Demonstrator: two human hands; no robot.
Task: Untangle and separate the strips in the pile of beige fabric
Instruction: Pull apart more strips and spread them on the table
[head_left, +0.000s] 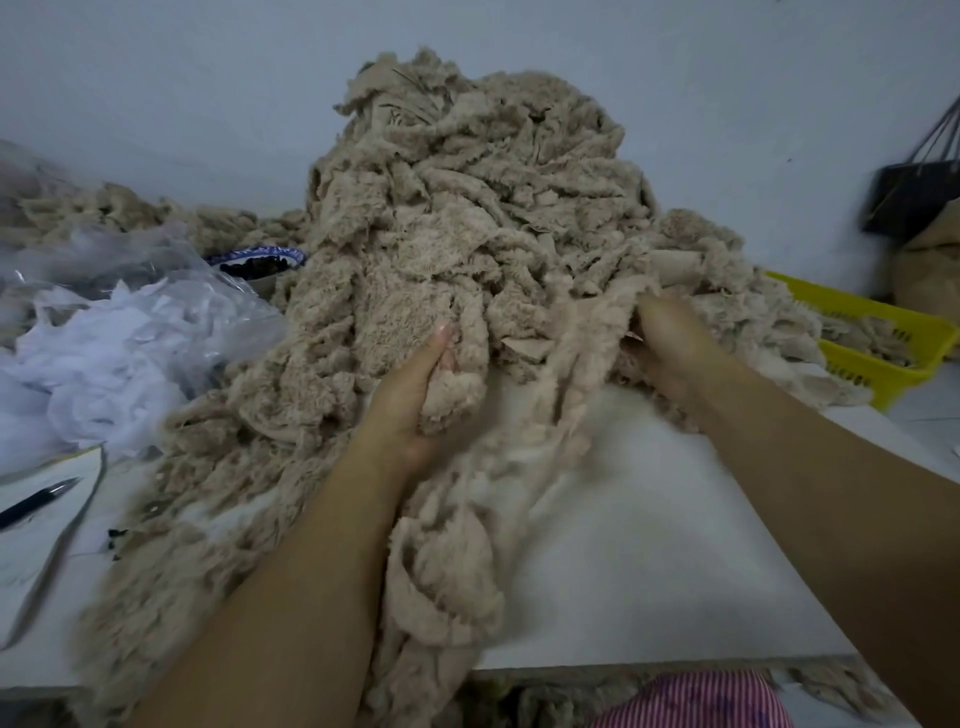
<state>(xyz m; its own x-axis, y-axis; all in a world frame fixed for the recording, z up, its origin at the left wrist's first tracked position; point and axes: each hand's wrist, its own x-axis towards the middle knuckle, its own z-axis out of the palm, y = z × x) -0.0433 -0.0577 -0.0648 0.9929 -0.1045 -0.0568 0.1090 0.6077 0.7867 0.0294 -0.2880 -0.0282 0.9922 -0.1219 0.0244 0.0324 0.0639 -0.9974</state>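
Beige fabric pile (467, 208) was heaped on the white table (649, 545), against the wall. A clump at its front was clenched in the left hand (415, 395); fabric at its near right edge was gripped by the blurred right hand (670, 353). A tangled strip (452, 561) was draped between them, over the table edge. Pile was flanked by a plastic bag of white scraps (104, 343) and a half-buried patterned bowl (260, 260) on the left, and a yellow basket (883, 332) on the right; a pen (36, 501) was seen far left

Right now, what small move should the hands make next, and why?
Probably draw the left hand toward the body while the right hand holds back the tall pile of fluffy beige fabric strips. The left hand grips a bunch, and a long beige strip below it trails to the white table's near edge.
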